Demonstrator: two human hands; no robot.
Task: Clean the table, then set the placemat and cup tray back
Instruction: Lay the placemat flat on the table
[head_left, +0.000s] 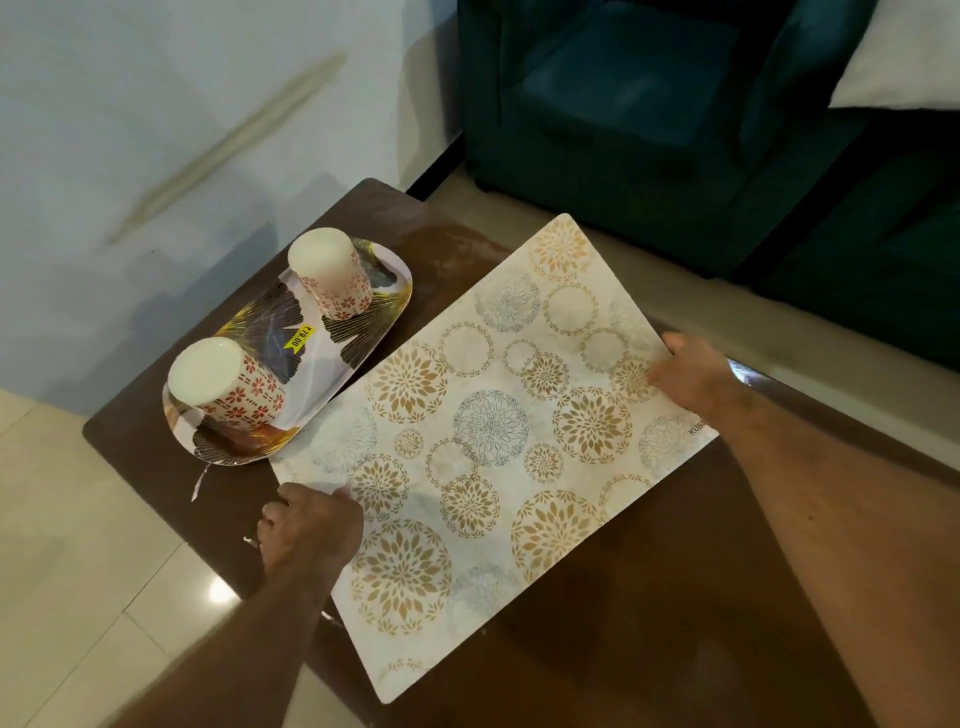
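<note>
Placemat (493, 441): askew on table (649, 623), beside cup tray (384, 291). Left hand (306, 525) and right hand (691, 374) pinching opposite edges. Step: apparently repositioning; next, square with table edge.

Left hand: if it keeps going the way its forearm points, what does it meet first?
Likely the cup tray. The left hand grips the placemat edge, pointing up-frame; the tray's near end lies just ahead, with the nearer upturned cup on it. Depth unclear.
</note>
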